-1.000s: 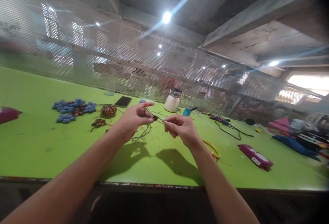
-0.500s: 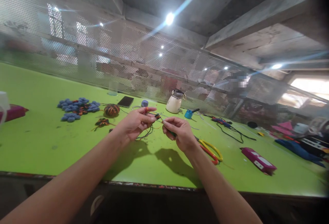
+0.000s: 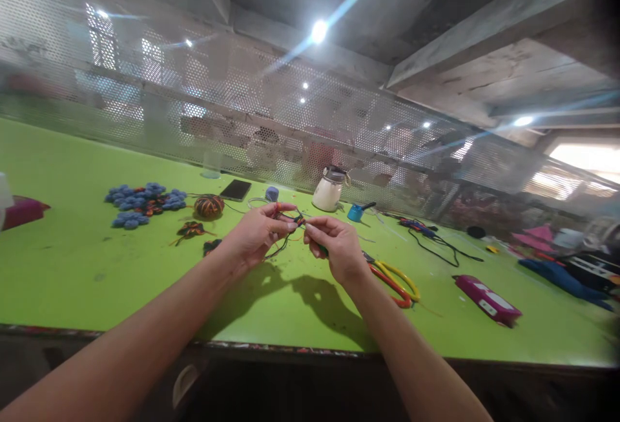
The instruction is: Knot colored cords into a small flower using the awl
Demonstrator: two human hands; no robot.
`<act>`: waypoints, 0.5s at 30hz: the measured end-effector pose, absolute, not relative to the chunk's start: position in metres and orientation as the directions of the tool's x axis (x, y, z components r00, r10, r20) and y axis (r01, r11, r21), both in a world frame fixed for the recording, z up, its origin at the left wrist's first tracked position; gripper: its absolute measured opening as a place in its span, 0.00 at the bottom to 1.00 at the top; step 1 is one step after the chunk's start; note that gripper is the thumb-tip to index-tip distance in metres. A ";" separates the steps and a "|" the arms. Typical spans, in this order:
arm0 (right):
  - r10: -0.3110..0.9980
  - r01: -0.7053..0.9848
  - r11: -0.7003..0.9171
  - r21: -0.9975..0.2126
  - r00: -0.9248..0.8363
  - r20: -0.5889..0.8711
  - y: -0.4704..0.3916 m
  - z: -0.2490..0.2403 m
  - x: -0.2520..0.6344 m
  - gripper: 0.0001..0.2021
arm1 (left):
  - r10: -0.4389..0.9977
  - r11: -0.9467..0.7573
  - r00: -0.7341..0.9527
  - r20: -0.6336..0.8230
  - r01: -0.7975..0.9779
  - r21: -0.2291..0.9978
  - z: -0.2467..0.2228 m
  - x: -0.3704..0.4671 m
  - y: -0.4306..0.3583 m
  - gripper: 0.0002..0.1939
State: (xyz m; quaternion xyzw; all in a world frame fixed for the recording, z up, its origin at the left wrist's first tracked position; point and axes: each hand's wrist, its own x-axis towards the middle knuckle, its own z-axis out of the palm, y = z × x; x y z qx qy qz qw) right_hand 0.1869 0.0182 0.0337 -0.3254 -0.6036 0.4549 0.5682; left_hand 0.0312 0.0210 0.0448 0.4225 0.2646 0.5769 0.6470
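Over the green table, my left hand (image 3: pixel 256 231) pinches a small dark crochet piece (image 3: pixel 299 220) with orange in it. Yarn loops round its raised index finger, and dark strands hang below. Close on its right, my right hand (image 3: pixel 336 244) is closed round a thin crochet hook, whose green handle (image 3: pixel 323 251) shows under the fingers. The hook's tip meets the piece, mostly hidden by fingertips. A ball of orange and black yarn (image 3: pixel 209 206) lies left of my left hand. Nearby is a dark orange-and-black crocheted piece (image 3: pixel 190 231), with blue crocheted flowers (image 3: pixel 130 198) farther left.
Scissors with red and yellow handles (image 3: pixel 400 283) lie by my right wrist. Behind stand a cream jug (image 3: pixel 329 189) and a blue pot (image 3: pixel 355 213). A phone (image 3: pixel 236 190) lies back left, a magenta box (image 3: pixel 487 300) at right. A perforated metal screen (image 3: pixel 271 131) borders the far side.
My right hand has moved slightly left and up, closer to my left fingertips. More orange shows on the crochet piece. The view has shifted a little.
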 end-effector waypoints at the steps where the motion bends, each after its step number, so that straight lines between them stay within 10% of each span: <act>1: 0.912 -0.122 0.373 -0.920 -0.134 0.387 0.018 0.034 0.186 0.12 | 0.970 -0.040 0.183 0.158 -0.524 0.851 0.044 0.032 0.021 0.17; 15: 0.919 -0.196 0.338 -0.920 -0.142 0.368 0.017 0.031 0.186 0.17 | 0.951 -0.142 0.192 0.242 -0.424 0.894 0.037 0.039 0.020 0.27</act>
